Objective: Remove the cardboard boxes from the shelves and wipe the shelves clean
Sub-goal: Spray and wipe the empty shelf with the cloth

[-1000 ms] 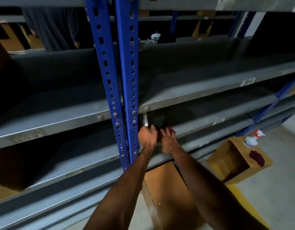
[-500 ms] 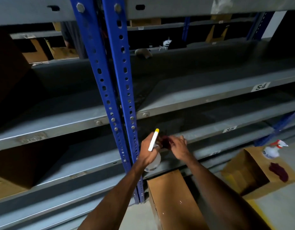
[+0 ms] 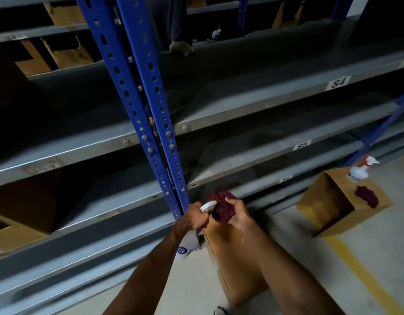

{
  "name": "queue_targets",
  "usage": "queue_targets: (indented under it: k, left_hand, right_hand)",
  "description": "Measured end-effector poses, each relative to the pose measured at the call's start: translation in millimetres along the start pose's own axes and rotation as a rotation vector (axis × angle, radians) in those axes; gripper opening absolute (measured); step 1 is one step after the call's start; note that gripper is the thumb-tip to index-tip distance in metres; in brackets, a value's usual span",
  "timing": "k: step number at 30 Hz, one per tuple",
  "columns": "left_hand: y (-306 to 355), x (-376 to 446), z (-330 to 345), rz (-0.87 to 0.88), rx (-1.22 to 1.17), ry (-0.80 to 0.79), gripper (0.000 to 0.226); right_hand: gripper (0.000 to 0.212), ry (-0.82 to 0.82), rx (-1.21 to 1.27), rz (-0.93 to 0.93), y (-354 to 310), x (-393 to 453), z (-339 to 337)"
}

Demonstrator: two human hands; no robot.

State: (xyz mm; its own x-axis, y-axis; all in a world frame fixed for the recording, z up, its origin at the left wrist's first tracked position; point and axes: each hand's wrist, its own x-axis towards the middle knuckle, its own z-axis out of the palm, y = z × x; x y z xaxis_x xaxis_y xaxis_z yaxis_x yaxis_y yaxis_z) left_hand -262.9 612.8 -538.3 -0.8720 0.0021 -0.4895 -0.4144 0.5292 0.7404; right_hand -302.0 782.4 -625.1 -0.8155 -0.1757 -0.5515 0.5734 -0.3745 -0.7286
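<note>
Spray bottle and rag held before grey steel shelves

Perforated blue upright (image 3: 151, 123); left hand (image 3: 191, 218) grips a white plastic spray bottle (image 3: 188, 244); right hand (image 3: 238, 213) clutches a crumpled maroon rag (image 3: 221, 206) above a smooth cardboard box (image 3: 237, 264) on the floor, shelves (image 3: 242, 110) bare metal.

Warehouse: labelled steel shelves (image 3: 242, 114), boxes (image 3: 346, 201)

I looked down at a pale concrete floor (image 3: 367, 258) crossed by a yellow painted line (image 3: 364, 276); blue perforated uprights (image 3: 148, 114) stood before me, and the light was dim, the recesses nearly black
</note>
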Motion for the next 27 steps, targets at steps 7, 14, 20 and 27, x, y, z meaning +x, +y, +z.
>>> queue_targets:
  k: [7, 14, 20, 27]
  left_hand:
    - [-19.0, -16.2, -25.9, -0.017, 0.132, -0.003, 0.011]
    - [0.0, -39.0, -70.3, 0.158, 0.0, -0.101, 0.043]
    - [-17.9, -60.3, -91.2, 0.13, -0.164, -0.16, 0.017]
    - [-72.2, -98.0, -120.9, 0.009, -0.355, -0.098, 0.025]
  right_hand:
    - [0.026, 0.123, 0.086, 0.107, -40.2, -26.1, 29.3]
    - [0.041, 0.027, -0.039, 0.089, -20.9, -26.2, 49.2]
    - [0.049, -0.083, 0.022, 0.088, -23.2, -34.9, 99.6]
    - [0.068, -0.18, -0.228, 0.177, 9.4, -21.8, 133.3]
